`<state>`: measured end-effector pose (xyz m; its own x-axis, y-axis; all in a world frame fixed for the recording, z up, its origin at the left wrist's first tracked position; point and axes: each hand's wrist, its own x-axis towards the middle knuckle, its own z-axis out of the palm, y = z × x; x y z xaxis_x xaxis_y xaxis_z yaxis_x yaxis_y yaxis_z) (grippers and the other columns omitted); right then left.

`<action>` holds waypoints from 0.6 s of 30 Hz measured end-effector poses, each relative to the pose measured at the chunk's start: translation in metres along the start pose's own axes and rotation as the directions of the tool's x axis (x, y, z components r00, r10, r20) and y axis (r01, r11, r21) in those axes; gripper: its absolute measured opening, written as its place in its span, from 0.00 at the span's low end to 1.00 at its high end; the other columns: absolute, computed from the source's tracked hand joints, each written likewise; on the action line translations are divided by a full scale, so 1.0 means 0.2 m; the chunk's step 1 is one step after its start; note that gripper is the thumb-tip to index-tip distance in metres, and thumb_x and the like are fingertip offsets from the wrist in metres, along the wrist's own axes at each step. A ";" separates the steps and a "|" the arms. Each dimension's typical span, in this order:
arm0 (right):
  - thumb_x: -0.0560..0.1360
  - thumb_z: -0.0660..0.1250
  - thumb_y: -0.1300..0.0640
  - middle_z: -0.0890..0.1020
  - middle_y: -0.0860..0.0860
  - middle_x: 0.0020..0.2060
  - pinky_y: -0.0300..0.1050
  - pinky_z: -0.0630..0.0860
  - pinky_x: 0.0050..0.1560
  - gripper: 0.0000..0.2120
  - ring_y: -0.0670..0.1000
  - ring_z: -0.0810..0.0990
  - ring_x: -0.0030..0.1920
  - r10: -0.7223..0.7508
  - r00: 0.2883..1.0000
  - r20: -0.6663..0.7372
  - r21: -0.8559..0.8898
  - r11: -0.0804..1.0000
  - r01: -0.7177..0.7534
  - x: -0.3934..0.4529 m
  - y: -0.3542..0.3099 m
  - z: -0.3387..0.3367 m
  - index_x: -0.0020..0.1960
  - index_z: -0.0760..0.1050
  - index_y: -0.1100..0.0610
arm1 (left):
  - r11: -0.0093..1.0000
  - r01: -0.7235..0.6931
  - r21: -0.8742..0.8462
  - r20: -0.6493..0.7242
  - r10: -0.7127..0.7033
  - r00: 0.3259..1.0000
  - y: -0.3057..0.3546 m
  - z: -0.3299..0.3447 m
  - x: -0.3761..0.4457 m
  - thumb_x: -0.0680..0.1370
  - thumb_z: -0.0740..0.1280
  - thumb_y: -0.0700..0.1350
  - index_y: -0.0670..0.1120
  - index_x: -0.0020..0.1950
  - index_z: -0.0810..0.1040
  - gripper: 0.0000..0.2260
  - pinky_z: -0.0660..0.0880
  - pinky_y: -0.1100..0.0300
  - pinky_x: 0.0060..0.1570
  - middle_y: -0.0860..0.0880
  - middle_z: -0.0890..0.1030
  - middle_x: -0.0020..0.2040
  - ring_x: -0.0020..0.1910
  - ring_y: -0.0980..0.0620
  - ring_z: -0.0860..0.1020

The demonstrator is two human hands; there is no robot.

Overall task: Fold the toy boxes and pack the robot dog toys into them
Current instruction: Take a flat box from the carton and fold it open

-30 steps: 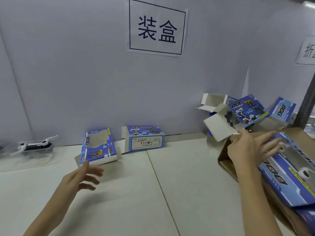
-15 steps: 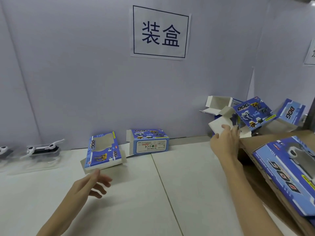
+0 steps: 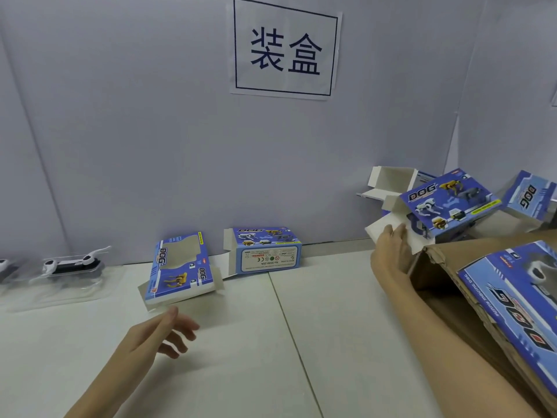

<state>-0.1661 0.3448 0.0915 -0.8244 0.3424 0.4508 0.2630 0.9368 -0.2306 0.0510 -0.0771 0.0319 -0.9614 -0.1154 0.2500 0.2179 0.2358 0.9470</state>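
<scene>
Packing barely begun: the right hand (image 3: 390, 250) seems to grip a flap of an unfolded box (image 3: 446, 203) far right, the left hand (image 3: 164, 333) hovers open near another flat box (image 3: 180, 267), and a dog (image 3: 70, 263) waits unpacked far left on the desk (image 3: 241, 357).

Left hand (image 3: 156, 333) relaxed, right hand (image 3: 390, 248) outstretched

Two bare forearms, no sleeves in view, left hand (image 3: 159, 333) and right hand (image 3: 390, 251) without gloves, rings or wristbands
</scene>
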 end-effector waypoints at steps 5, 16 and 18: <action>0.80 0.68 0.54 0.50 0.69 0.80 0.61 0.55 0.79 0.22 0.69 0.50 0.81 -0.122 0.992 0.044 -0.207 0.970 0.129 0.01 -0.02 0.06 0.72 0.68 0.48 | 1.000 0.008 0.008 -0.009 -0.008 1.000 0.02 -0.02 -0.02 0.81 0.57 0.55 0.46 0.49 0.88 0.23 0.80 0.54 0.41 0.40 0.85 0.44 0.39 0.42 0.83; 0.80 0.67 0.48 0.49 0.72 0.79 0.72 0.60 0.75 0.45 0.72 0.51 0.80 -0.061 0.987 0.151 -0.276 0.956 0.101 -0.03 -0.04 0.12 0.83 0.40 0.60 | 0.999 0.001 0.038 0.021 -0.002 1.000 0.00 -0.01 -0.01 0.81 0.56 0.56 0.46 0.50 0.88 0.23 0.80 0.55 0.41 0.41 0.85 0.44 0.40 0.42 0.83; 0.84 0.58 0.56 0.51 0.72 0.80 0.71 0.57 0.77 0.34 0.71 0.50 0.81 -0.095 0.986 0.135 -0.239 0.963 0.125 -0.08 -0.08 0.11 0.83 0.45 0.63 | 0.999 0.001 0.036 0.018 -0.001 1.000 0.00 -0.01 -0.01 0.81 0.56 0.56 0.45 0.50 0.88 0.23 0.80 0.56 0.40 0.41 0.85 0.44 0.40 0.42 0.83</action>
<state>-0.1686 0.3221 0.0685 -0.9057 0.2394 0.3499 0.2700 0.9620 0.0406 0.0531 -0.0787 0.0312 -0.9645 -0.0986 0.2450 0.2110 0.2701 0.9394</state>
